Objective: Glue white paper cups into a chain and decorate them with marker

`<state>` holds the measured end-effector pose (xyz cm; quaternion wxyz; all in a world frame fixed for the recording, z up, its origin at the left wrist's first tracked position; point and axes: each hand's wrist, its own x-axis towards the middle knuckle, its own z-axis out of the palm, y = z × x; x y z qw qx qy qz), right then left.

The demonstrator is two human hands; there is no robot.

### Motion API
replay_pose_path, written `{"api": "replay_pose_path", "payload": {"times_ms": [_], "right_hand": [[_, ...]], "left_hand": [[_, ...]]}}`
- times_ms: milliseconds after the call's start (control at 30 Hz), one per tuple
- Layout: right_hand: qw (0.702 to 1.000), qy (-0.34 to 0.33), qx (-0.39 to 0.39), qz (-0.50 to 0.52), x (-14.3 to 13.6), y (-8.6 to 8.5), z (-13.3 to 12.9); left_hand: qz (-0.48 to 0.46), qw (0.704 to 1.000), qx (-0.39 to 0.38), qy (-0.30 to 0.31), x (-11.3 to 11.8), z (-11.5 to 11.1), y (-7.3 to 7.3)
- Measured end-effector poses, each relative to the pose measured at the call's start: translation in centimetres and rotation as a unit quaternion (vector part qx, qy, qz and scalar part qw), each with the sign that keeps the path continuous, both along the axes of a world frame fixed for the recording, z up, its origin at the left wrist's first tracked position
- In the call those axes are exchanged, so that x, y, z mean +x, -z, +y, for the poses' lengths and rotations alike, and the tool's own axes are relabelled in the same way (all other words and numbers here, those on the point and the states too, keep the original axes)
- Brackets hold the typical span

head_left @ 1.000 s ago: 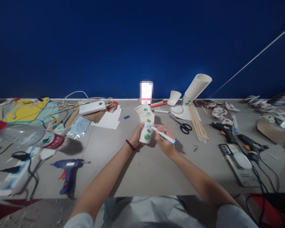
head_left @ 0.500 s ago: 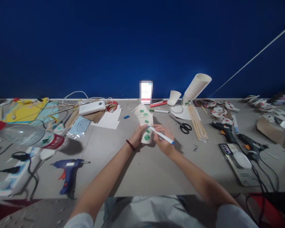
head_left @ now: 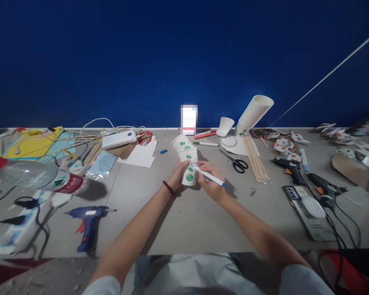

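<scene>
My left hand (head_left: 181,175) is closed round a row of white paper cups (head_left: 190,179) with green printed spots, joined end to end and leaning away from me. In my right hand (head_left: 213,182) is a white marker (head_left: 212,177) with a blue end. Its tip touches the side of the nearest cup, where small blue marks show near the rim. A loose blue marker cap (head_left: 164,151) lies on the table to the left of the cups. The fingertips partly cover the cup's rim.
Black scissors (head_left: 238,164), wooden sticks (head_left: 256,157) and a tilted cup stack (head_left: 255,112) lie to the right. Farther right are black glue guns (head_left: 290,168) and a phone (head_left: 309,213). On the left are a blue glue gun (head_left: 89,225), a bottle (head_left: 43,176) and a power strip (head_left: 24,225).
The marker's tip has shifted slightly over the cup, and blue marks now show beside it. The cups have tilted a little to the left. Both hands keep their hold.
</scene>
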<state>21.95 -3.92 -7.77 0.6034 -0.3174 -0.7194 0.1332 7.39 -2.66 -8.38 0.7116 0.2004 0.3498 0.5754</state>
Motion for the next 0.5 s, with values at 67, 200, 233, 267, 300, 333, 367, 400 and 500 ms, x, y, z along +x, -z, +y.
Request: {"api": "replay_pose_path", "payload": {"times_ms": [67, 200, 233, 267, 300, 333, 367, 400, 500], "right_hand": [[1.0, -0.003, -0.003, 0.003, -0.03, -0.02, -0.01], [1.0, -0.01, -0.004, 0.006, -0.03, -0.02, 0.0], [1.0, -0.011, -0.003, 0.007, -0.02, 0.0, 0.01], [1.0, -0.013, -0.003, 0.007, 0.0, 0.04, 0.02], [1.0, -0.013, -0.004, 0.007, 0.02, 0.1, 0.03], [1.0, -0.012, -0.006, 0.006, 0.03, 0.15, 0.04], [1.0, -0.011, -0.009, 0.005, 0.04, 0.2, 0.05], [1.0, -0.009, -0.011, 0.005, 0.06, 0.23, 0.05], [1.0, -0.006, -0.011, 0.007, 0.09, 0.16, 0.01]], "left_hand": [[-0.002, 1.0, -0.001, 0.003, -0.05, 0.03, 0.02], [-0.001, 1.0, 0.0, 0.009, -0.16, 0.06, -0.01], [-0.001, 1.0, 0.001, 0.011, -0.19, 0.07, -0.03], [-0.002, 1.0, 0.001, 0.013, -0.2, 0.07, -0.04], [-0.003, 1.0, 0.0, 0.015, -0.22, 0.07, -0.06], [-0.003, 1.0, 0.0, 0.015, -0.22, 0.07, -0.08], [-0.004, 1.0, -0.001, 0.016, -0.22, 0.06, -0.1], [-0.005, 1.0, -0.003, 0.016, -0.21, 0.06, -0.12], [-0.009, 1.0, -0.007, 0.012, -0.17, 0.03, -0.16]]}}
